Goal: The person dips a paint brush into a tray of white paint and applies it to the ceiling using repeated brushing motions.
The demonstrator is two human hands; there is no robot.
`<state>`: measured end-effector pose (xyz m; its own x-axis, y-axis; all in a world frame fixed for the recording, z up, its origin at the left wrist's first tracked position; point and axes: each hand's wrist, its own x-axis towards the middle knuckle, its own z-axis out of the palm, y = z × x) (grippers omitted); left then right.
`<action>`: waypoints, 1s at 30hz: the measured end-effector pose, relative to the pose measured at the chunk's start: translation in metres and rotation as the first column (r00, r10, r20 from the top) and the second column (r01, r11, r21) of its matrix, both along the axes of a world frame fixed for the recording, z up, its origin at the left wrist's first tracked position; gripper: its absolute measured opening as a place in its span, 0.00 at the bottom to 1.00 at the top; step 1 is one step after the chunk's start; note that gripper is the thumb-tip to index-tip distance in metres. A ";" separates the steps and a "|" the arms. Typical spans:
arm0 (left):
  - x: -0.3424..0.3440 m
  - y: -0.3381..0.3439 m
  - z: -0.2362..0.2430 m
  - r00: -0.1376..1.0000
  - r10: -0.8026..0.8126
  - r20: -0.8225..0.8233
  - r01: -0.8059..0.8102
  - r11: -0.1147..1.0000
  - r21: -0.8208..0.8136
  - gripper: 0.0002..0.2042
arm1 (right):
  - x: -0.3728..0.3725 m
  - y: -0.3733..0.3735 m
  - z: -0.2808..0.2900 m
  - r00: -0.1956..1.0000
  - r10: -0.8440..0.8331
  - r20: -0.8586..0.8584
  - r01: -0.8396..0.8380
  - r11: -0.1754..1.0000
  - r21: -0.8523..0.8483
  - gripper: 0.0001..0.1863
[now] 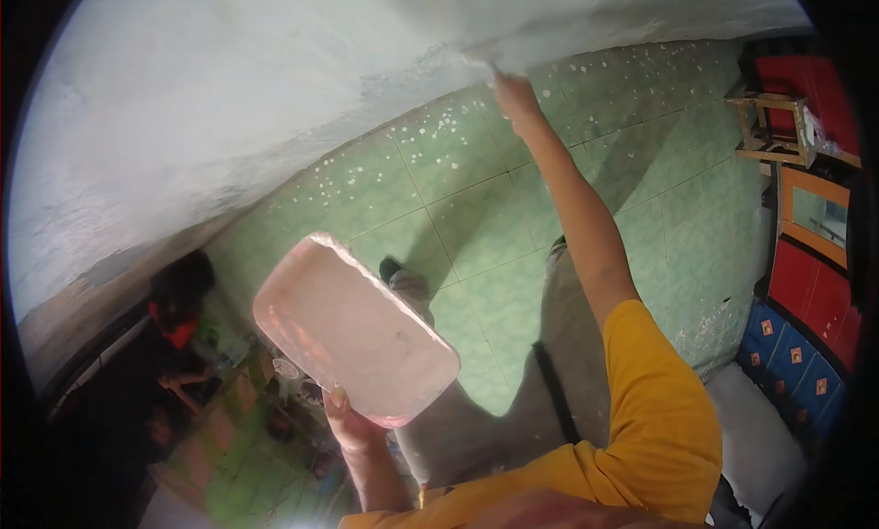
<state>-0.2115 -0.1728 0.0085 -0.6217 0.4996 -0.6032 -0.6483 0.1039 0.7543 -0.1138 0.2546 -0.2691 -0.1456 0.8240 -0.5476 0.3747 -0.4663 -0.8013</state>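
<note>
Green floor, pinkish tub in left hand, blurred tool in right hand

The tub is pale pink, the tiles white-spotted green.

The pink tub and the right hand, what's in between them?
In the head view, white-spotted green floor tiles lie between the pink tub and the right hand, with part of a foot showing just beside the tub's rim.

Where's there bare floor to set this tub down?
Floor between the right forearm and the wooden stool looks open; so does the white-spotted strip between wall and feet. It's crowded left of the tub, with another person and clutter.
</note>
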 end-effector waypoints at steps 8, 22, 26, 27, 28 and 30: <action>-0.001 0.006 0.038 0.998 -0.058 0.033 0.055 0.994 0.095 0.36 | 0.022 -0.050 0.211 0.977 0.038 -0.210 0.061 0.892 0.448 0.18; -0.006 -0.003 -0.021 0.997 0.070 0.015 -0.069 0.995 -0.066 0.35 | 0.009 -0.021 -0.161 0.976 -0.037 0.215 -0.003 0.983 0.182 0.21; -0.007 0.006 -0.032 0.998 0.041 0.052 -0.039 0.999 -0.030 0.35 | 0.019 0.002 -0.220 0.964 0.015 0.265 -0.059 0.986 0.157 0.19; -0.007 0.009 -0.032 0.996 0.015 0.087 -0.015 1.000 0.005 0.35 | 0.031 0.012 -0.227 0.821 0.204 0.533 -0.421 0.847 0.325 0.18; -0.006 0.013 -0.032 0.992 -0.018 0.125 0.012 0.999 0.047 0.35 | 0.046 0.026 -0.229 0.563 0.260 0.785 -0.743 0.575 0.343 0.17; -0.006 0.017 -0.026 0.989 -0.033 0.142 0.027 0.998 0.048 0.35 | 0.039 0.036 -0.212 0.841 0.228 0.491 -0.441 0.815 0.375 0.20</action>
